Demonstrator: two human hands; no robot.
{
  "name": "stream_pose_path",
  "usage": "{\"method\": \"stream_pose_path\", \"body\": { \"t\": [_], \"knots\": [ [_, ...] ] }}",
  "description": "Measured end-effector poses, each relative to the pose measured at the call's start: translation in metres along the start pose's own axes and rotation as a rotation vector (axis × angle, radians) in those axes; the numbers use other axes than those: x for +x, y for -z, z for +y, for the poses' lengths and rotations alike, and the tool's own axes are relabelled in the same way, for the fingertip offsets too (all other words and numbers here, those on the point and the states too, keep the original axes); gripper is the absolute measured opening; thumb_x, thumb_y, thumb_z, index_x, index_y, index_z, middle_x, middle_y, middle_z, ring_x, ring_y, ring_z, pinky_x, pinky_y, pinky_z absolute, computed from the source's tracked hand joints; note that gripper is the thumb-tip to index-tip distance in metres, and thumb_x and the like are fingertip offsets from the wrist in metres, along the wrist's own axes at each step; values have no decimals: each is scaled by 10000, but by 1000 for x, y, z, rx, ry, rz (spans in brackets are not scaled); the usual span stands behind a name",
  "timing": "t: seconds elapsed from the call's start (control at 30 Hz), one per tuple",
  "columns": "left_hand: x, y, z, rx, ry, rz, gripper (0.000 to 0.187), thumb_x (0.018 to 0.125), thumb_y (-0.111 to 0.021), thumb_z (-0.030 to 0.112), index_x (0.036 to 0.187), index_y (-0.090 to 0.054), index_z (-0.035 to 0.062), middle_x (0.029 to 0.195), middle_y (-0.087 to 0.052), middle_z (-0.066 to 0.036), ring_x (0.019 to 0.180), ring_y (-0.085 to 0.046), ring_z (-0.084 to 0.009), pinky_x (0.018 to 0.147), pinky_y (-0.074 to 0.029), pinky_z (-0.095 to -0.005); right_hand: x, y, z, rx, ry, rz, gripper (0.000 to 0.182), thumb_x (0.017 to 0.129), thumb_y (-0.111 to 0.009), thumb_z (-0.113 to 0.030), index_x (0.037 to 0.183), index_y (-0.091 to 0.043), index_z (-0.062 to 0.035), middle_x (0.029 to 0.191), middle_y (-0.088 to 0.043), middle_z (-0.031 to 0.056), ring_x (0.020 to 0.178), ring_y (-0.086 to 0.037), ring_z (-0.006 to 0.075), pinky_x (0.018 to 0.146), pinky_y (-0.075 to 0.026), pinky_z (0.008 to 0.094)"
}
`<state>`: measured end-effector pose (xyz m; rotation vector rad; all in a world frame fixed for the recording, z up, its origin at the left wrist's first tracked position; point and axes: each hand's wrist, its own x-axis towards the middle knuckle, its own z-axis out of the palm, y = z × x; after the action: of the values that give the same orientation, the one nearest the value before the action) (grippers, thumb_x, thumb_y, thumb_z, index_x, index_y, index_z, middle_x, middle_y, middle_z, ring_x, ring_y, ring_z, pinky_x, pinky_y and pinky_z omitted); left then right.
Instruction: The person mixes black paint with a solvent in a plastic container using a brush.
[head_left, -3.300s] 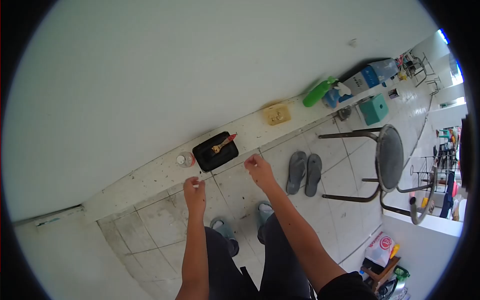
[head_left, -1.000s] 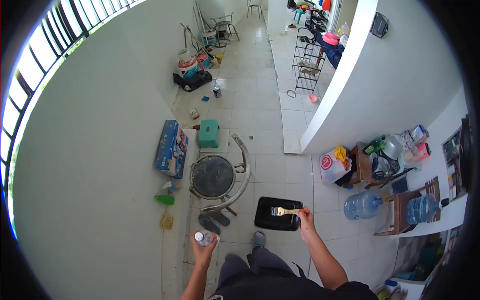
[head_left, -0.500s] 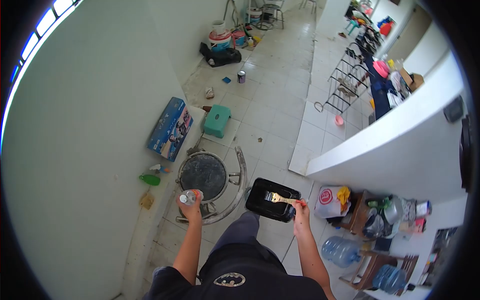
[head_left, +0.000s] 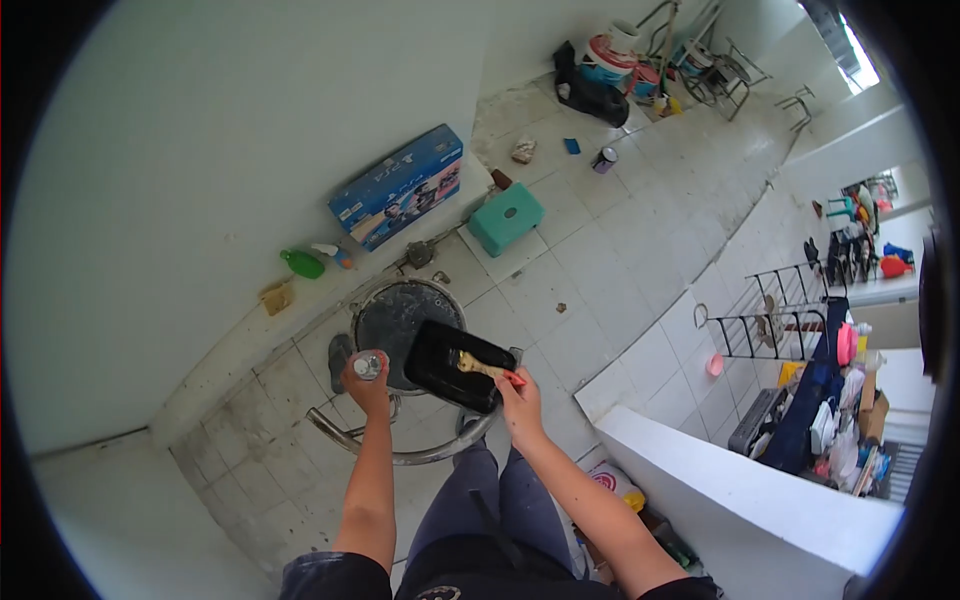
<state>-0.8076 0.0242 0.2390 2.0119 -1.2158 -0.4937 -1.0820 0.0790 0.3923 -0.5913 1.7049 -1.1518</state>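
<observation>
Hands closed: left hand (head_left: 369, 392) gripping a clear bottle (head_left: 369, 364) at the chair seat's (head_left: 385, 318) seven o'clock; right hand (head_left: 522, 402) pinching brush (head_left: 485, 368) against black tray (head_left: 440, 375), at four o'clock.

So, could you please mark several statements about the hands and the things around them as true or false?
1. The left hand holds a clear bottle. True.
2. The right hand grips the black tray at its edge. True.
3. The paintbrush lies on the floor. False: the paintbrush is at the black tray, its handle by the right hand's fingers.
4. The blue box is beside the wall. True.
5. The teal stool is between the two hands. False: the teal stool stands beyond both hands, near the blue box.
</observation>
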Motion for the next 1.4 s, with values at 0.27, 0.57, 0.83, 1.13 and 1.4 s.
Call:
{"method": "stream_pose_path", "body": {
  "t": [0.27,0.57,0.83,1.13,1.4],
  "knots": [
    [-11,-45,-1,39,76,-59,800,609,-910,45,1328,-567,117,1232,-544,-144,1185,-540,-374,1030,-437,-467,111,-149,151,299,-350,98,174,954,-635,-230,931,-534,-91,868,-534,18,786,-516,125,673,-463,335],
    [-35,-63,-32,-319,222,-95,1044,630,-865,-57,1497,-313,129,1448,-369,-167,1327,-454,-316,1093,-447,-421,101,-145,166,150,-765,45,432,905,-683,-279,1178,-465,-26,1284,-456,153,1192,-511,352,962,-516,558],
    [-51,-60,-51,-499,649,-24,1216,641,-794,-174,1519,-31,180,1474,-288,-222,1330,-451,-399,1118,-417,-507,72,-85,105,403,-845,-72,433,912,-653,-236,1232,-483,0,1463,-398,264,1212,-550,440,1008,-515,556],
    [-118,-25,75,-602,790,96,770,826,-666,-114,1413,-207,78,1287,-444,-163,1121,-532,-236,992,-477,-347,102,94,44,853,-761,-558,241,1005,-524,-309,1065,-605,-90,1049,-682,135,780,-699,262,705,-568,360],
    [-183,-108,272,-582,388,-253,526,818,-521,-135,1281,-383,72,1091,-434,-54,983,-461,-126,892,-428,-261,126,295,58,1137,-748,-84,170,959,-561,-273,925,-602,-111,709,-584,45,440,-373,133,457,-324,289]
  ]
}}
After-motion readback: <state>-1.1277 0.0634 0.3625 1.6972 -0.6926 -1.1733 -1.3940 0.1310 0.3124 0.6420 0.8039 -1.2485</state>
